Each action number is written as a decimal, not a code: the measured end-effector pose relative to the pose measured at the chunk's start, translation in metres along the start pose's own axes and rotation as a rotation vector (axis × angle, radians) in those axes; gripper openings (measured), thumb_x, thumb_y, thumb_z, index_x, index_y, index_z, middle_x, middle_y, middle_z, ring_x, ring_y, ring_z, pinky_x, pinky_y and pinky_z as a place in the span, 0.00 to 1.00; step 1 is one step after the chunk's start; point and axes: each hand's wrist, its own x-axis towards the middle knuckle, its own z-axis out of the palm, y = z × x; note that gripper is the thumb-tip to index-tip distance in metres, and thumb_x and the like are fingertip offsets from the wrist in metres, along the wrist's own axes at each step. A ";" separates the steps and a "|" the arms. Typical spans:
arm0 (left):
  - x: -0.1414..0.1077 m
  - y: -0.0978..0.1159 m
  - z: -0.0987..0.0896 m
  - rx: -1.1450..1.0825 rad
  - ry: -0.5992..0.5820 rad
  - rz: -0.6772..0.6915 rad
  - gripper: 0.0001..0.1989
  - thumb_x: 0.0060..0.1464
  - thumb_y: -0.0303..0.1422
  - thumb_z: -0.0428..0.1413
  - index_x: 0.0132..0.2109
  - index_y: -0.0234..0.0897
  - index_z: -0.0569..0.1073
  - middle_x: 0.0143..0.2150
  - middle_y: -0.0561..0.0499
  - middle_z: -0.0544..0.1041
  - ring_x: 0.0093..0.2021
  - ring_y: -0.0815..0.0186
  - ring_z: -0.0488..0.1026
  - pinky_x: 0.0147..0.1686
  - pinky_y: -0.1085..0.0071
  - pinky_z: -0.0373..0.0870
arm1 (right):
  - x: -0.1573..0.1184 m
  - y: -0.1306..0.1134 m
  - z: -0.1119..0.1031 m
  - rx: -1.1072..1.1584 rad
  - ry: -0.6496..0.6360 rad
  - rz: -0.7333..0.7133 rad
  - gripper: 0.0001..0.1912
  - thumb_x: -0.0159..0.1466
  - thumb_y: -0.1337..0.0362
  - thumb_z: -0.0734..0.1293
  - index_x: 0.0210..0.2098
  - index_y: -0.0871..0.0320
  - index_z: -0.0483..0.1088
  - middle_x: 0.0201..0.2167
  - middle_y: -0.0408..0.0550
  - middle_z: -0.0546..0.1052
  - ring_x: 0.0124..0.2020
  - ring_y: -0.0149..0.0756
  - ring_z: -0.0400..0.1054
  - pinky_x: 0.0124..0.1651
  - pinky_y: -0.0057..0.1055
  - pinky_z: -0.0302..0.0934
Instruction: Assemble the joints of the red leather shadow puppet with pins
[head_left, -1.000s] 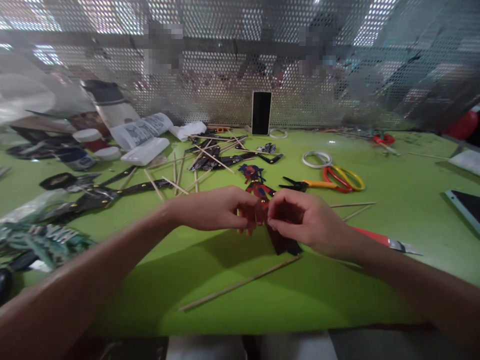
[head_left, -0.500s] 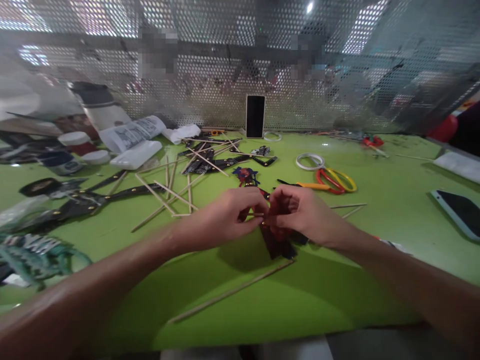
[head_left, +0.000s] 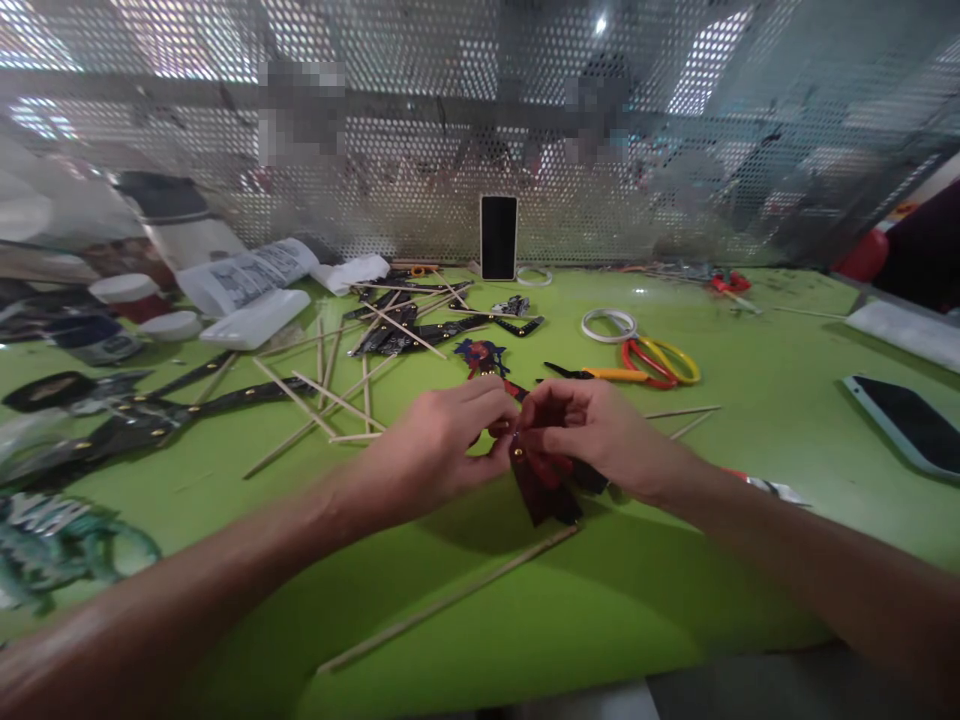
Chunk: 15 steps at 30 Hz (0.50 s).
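Note:
Both hands meet over a flat, jointed red-and-black shadow puppet (head_left: pixel 541 492) with brass-coloured studs. Its blue-and-red head (head_left: pixel 480 356) points away from me on the green table. My right hand (head_left: pixel 600 432) is closed, thumb and fingers pinching the puppet near a stud. Beside it, my left hand (head_left: pixel 454 428) is also closed, its fingertips together against the puppet's edge. What lies between those left fingertips is hidden. A thin wooden stick (head_left: pixel 450 598) rests on the table in front of the puppet, its far end near the puppet's lower edge.
Loose sticks (head_left: pixel 345 392) and black jointed pieces (head_left: pixel 150 415) spread to the left. Scissors (head_left: pixel 660 362), an orange-handled tool (head_left: pixel 611 376) and a white ring (head_left: pixel 609 324) lie beyond my right hand. One phone (head_left: pixel 499 238) stands at the perforated screen; another phone (head_left: pixel 904 425) lies right.
The view has shifted slightly. My hands stay together at the puppet. The thin stick seen between my left fingers earlier no longer shows, and a brass stud is now visible below the fingertips.

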 end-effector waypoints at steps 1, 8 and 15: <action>0.000 0.001 0.000 0.000 0.023 -0.004 0.04 0.56 0.21 0.54 0.37 0.33 0.71 0.33 0.52 0.70 0.29 0.72 0.64 0.28 0.75 0.59 | -0.001 0.000 0.001 -0.012 -0.001 -0.004 0.06 0.56 0.70 0.71 0.33 0.58 0.71 0.25 0.39 0.74 0.22 0.26 0.67 0.26 0.26 0.63; 0.000 0.007 0.001 -0.020 0.060 -0.018 0.05 0.55 0.21 0.53 0.35 0.33 0.70 0.31 0.53 0.69 0.28 0.73 0.62 0.27 0.76 0.59 | -0.006 -0.006 0.006 -0.045 -0.050 -0.063 0.06 0.57 0.68 0.70 0.34 0.58 0.70 0.25 0.39 0.72 0.22 0.26 0.66 0.27 0.26 0.63; -0.001 0.010 0.003 -0.027 0.121 0.002 0.07 0.53 0.19 0.55 0.35 0.34 0.69 0.31 0.54 0.68 0.28 0.73 0.62 0.27 0.76 0.59 | -0.008 -0.005 0.008 -0.066 -0.047 -0.093 0.05 0.57 0.69 0.68 0.34 0.57 0.68 0.24 0.37 0.71 0.22 0.26 0.65 0.26 0.26 0.62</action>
